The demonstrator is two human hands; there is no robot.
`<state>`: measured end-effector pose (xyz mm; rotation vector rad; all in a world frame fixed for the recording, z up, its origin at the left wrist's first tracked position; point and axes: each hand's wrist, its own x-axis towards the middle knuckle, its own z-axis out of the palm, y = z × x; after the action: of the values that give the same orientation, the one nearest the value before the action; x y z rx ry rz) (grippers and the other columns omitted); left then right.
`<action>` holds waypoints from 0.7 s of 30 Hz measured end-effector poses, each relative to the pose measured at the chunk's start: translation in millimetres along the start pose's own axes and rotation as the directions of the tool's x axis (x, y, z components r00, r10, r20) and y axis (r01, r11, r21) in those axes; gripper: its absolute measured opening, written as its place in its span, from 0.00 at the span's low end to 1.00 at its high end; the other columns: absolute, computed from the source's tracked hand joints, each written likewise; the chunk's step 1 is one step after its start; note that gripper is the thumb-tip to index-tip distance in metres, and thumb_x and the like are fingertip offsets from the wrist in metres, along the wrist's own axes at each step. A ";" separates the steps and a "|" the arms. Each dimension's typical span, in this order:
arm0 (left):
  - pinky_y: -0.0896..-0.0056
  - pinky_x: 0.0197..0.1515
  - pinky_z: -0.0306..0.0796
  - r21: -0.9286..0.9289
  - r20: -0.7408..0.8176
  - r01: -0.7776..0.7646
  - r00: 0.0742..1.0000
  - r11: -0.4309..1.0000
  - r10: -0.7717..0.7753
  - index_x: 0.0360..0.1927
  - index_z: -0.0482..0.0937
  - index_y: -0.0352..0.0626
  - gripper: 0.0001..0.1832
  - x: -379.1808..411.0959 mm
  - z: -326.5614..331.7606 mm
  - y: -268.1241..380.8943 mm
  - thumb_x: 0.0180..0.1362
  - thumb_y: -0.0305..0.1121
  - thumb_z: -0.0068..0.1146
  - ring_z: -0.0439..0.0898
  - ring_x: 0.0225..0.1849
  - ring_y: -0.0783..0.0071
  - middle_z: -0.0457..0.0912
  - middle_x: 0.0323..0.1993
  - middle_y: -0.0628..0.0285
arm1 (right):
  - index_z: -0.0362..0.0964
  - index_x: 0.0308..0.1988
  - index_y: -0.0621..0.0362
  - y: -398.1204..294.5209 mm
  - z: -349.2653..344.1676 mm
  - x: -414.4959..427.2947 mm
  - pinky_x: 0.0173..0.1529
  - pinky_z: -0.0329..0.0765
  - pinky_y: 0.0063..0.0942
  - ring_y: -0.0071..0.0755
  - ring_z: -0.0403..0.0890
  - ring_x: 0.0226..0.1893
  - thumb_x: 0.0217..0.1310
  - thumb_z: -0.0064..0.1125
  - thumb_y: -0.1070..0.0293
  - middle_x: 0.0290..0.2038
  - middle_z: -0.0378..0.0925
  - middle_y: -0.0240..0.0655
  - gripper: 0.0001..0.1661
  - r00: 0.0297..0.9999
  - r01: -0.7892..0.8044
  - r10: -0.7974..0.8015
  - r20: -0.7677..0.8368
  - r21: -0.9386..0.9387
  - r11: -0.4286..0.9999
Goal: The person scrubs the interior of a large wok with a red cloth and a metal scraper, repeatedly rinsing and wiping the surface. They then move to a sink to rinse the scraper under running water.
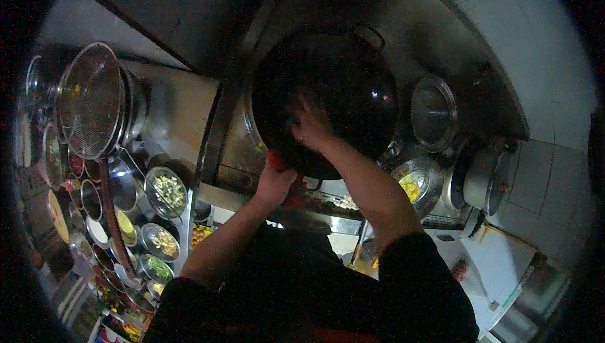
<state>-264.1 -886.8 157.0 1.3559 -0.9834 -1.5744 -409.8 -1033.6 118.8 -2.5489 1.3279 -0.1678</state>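
A large dark wok (352,73) lies before me, its inside too dim to make out. My left hand (274,187) grips a red cloth (278,159) at the wok's near left rim. Over the wok's dark interior reaches my right hand (312,123). A thumb and finger show apart there, but the fingertips are dark, and I cannot tell whether they hold anything or touch the wok. On the wok's far right side is a loop handle (373,36).
At left, a wire-mesh strainer (92,102) with a long wooden handle (111,220) rests over bowls of ingredients, including chopped vegetables (165,192). To the right stand a metal basin (432,114), a bowl of yellow food (412,189) and a pot (484,180). A white board (501,267) lies lower right.
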 end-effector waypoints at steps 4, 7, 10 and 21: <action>0.62 0.43 0.78 0.065 0.091 -0.099 0.991 0.993 0.093 0.64 0.57 0.45 0.32 -1.3 -3.3 -12.1 0.53 0.19 0.46 0.78 0.43 0.67 0.72 0.51 0.57 | 0.55 0.67 0.53 59.3 -51.9 -58.5 0.72 0.51 0.47 0.49 0.53 0.70 0.63 0.51 0.55 0.70 0.52 0.44 0.36 0.931 -0.112 0.097 0.351 0.021 0.994; 0.62 0.43 0.78 -0.249 0.059 0.166 0.986 0.954 -0.156 0.64 0.57 0.45 0.33 -0.3 6.6 22.0 0.53 0.19 0.47 0.77 0.43 0.68 0.72 0.51 0.57 | 0.57 0.66 0.57 116.0 -52.0 -25.6 0.72 0.51 0.45 0.49 0.51 0.71 0.65 0.47 0.56 0.70 0.52 0.44 0.33 0.990 -0.087 0.119 0.073 -0.343 0.935; 0.63 0.44 0.77 -0.182 0.052 0.259 0.966 0.948 -0.254 0.63 0.58 0.44 0.31 -4.0 6.1 37.3 0.54 0.19 0.47 0.77 0.45 0.68 0.73 0.50 0.57 | 0.57 0.65 0.60 63.8 -28.4 35.5 0.72 0.51 0.45 0.51 0.52 0.70 0.65 0.46 0.55 0.70 0.53 0.44 0.34 0.918 -0.396 0.397 -0.006 -0.099 0.913; 0.65 0.53 0.69 -0.020 -0.009 -0.083 0.997 0.996 0.083 0.60 0.63 0.39 0.28 1.5 11.7 -2.9 0.53 0.23 0.51 0.73 0.48 0.67 0.74 0.50 0.58 | 0.69 0.58 0.54 2.5 -39.8 -43.8 0.59 0.71 0.37 0.43 0.74 0.55 0.58 0.53 0.68 0.56 0.74 0.40 0.27 0.881 -0.472 0.257 0.398 0.701 0.535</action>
<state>-276.1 -886.6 155.1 1.2899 -1.0031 -1.5119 -445.8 -1006.2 157.1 -1.4484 1.2701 -0.2640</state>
